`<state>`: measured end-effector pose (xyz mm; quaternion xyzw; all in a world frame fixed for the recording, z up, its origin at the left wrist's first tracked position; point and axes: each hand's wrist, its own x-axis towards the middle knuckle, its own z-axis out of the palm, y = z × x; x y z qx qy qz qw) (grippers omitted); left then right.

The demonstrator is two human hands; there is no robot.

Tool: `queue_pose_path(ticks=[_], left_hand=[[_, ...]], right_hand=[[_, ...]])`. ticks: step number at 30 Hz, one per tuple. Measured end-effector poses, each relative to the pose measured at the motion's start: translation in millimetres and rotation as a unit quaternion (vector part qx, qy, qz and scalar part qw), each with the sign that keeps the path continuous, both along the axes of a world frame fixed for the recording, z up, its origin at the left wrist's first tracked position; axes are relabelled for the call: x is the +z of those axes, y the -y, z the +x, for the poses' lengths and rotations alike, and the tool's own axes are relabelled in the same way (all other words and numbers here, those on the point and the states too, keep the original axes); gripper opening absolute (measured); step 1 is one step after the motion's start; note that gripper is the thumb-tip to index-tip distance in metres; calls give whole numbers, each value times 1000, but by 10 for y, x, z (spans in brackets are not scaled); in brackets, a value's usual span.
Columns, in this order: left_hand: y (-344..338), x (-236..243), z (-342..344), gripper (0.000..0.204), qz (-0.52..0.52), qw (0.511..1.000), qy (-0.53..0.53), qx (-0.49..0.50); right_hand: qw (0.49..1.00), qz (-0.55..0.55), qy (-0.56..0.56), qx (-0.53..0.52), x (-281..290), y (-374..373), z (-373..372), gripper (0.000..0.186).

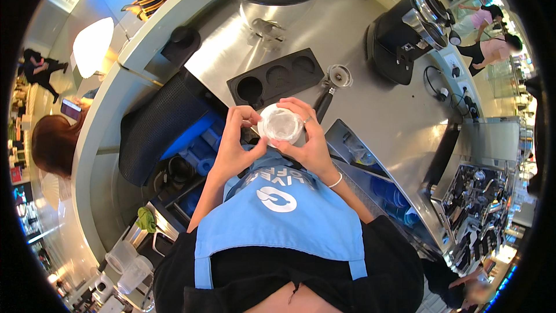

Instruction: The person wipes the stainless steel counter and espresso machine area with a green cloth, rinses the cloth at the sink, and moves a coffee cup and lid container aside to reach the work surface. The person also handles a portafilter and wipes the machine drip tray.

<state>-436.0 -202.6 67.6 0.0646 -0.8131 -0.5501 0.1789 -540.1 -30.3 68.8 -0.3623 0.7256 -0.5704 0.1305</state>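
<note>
White, round, face turned up, the cup-like piece (282,124) we are seeing is lying midway between the left hand (233,149), fingertips holding its left edge, and the right hand (314,148), curling around its right side.

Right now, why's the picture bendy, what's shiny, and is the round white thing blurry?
Head view: the fisheye lens bends edges toward the black rim; head view: glare brightens the steel countertop; same head view: the round white thing looks fairly clear.
</note>
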Motion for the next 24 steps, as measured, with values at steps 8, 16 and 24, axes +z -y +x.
queue_pose_path(ticks=[8,16,24], left_hand=[[68,25,-113,40,-244,958,-144,-46],[211,-208,-273,45,-291,930,-179,-136],[98,-556,-513,65,-98,956,-215,-176]], right_hand=[[905,74,-398,-132,297,-44,224,46],[841,415,-347,5,492,248,205,40],[858,455,-233,44,732,269,173,41]])
